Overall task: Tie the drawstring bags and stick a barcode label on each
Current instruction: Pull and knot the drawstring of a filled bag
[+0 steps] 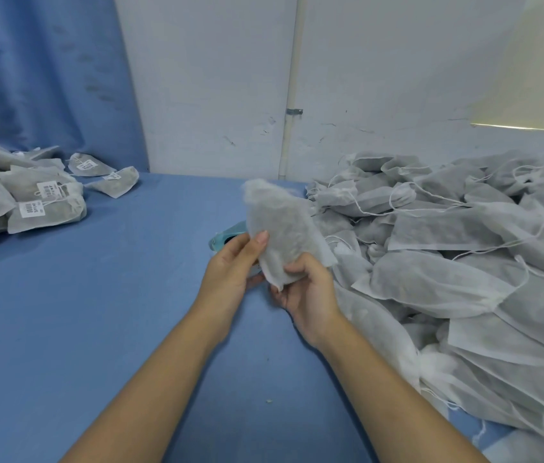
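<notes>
A filled white non-woven drawstring bag (pixel 279 228) stands upright above the blue table, its gathered mouth pointing up and away. My right hand (pixel 307 289) grips its lower end, thumb on the front. My left hand (pixel 233 269) holds the bag's left edge, thumb lying on the front face. No label shows on the side facing me.
A big heap of untied bags with loose strings (pixel 464 248) fills the right side. Labelled, tied bags (pixel 30 198) are piled at the far left. A light-blue label dispenser (pixel 227 238) lies behind my left hand. The blue table (pixel 113 295) meets a white wall and blue curtain.
</notes>
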`<state>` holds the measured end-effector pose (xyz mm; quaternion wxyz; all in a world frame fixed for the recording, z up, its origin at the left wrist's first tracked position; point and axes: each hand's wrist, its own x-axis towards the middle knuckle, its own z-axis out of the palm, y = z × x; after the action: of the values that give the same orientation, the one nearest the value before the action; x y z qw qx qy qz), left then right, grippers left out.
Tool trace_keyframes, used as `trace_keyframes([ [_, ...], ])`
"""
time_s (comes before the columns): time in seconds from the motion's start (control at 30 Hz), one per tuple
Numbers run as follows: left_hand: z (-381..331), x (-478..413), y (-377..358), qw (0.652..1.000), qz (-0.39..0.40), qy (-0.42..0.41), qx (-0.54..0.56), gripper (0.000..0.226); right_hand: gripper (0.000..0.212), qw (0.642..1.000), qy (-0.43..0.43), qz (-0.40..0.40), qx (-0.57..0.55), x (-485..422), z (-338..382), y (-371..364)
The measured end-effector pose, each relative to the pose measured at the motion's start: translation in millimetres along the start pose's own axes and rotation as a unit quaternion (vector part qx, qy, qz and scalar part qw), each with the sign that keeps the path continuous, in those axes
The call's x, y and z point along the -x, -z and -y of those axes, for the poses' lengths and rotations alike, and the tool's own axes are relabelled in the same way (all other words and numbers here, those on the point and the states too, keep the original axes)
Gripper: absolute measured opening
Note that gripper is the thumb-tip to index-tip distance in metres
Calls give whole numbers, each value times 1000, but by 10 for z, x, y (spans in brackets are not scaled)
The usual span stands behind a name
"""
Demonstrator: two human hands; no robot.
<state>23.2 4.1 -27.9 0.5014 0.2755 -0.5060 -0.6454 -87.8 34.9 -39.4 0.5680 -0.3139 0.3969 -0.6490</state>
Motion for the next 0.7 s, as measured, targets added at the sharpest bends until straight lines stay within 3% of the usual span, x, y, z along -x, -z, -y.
trace_keyframes([
  [0.13,-17,16,-33,996,-62,-47,-41,18,23,997,23,-10,71,-5,-84,-35],
  [0.2,-24,1,-36,988,-103,-96,-62,3,37,989,96,-57,93,-17,-141,-54],
  [0.27,-15,-4,-27,977,-113,-142,-109,7,56,956,202,-110,183,-5,-159,-51],
  [0.4,65,15,7,976,-79,-134,-150,10,72,873,369,-127,291,21,-120,-51],
  [0.53,83,51,8,980,53,-92,-171,19,60,848,368,-165,345,46,-73,-43],
  [0.6,114,68,34,955,48,-110,-272,32,49,835,356,-220,357,33,-58,-20],
  [0.7,131,76,93,838,-112,-197,-497,40,36,830,366,-258,332,-4,-33,9],
])
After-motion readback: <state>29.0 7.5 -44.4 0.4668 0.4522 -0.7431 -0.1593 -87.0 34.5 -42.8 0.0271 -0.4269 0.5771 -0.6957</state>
